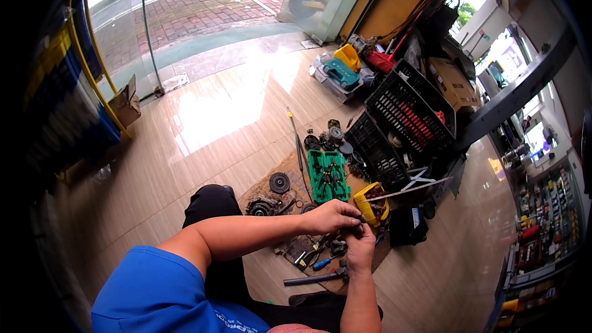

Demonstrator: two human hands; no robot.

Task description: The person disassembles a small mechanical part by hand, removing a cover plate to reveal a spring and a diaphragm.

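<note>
Fingers (349,209), both hands: drawn together, left hand (330,217) and right hand (360,250) meeting, tips pinched on one small dark part (356,222) (mostly covered, kind unclear), held over the brown mat (380,255), toward its right edge. Green case (327,179): open, at the mat's upper edge. Black disc (279,182): near the left corner. Blue screwdriver (322,264), hammer (308,280): toward the lower corner.

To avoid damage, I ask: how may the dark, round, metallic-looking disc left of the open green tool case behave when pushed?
The disc would probably slide rather than roll, since it appears flat on the brown sheet. It could roll if stood on edge, given its round outline. Its metallic look hints at stiffness.
</note>
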